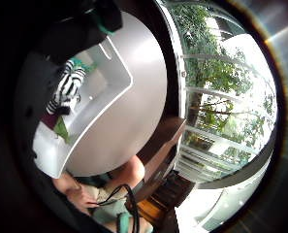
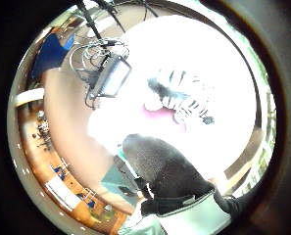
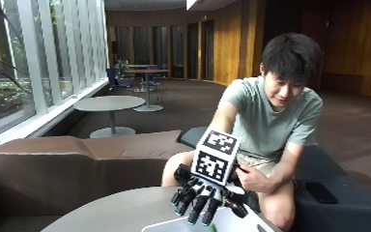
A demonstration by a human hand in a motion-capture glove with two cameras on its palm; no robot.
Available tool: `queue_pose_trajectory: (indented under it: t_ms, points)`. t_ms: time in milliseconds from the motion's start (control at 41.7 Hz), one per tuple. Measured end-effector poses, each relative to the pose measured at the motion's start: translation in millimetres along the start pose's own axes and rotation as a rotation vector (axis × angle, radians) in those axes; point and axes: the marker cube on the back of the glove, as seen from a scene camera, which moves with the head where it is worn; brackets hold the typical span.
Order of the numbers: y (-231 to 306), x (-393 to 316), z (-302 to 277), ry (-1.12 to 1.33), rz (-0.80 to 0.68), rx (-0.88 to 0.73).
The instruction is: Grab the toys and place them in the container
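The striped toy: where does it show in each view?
Little finger side palm view: striped toy lies inside the white container.
Thumb side palm view: it lies beyond the gloved right hand.
Outside view: not visible; only the container's rim.
Shared landmark: the container.

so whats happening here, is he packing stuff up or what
A seated person holds their gloved right hand over a white container on a round grey table, fingers pointing down and straight, holding nothing. A black-and-white striped plush toy already lies inside the container, on something green and something dark red. The bare hand rests in the person's lap.
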Motion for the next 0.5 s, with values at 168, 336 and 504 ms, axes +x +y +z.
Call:
queue_pose_trajectory:
  t_ms: [168, 336, 504]
  points:
    - [20, 7, -12, -0.059, -0.068, 0.101]
    - [36, 7, -17, -0.085, -0.091, 0.103]
    - [57, -1, -25, -0.188, -0.139, 0.111]
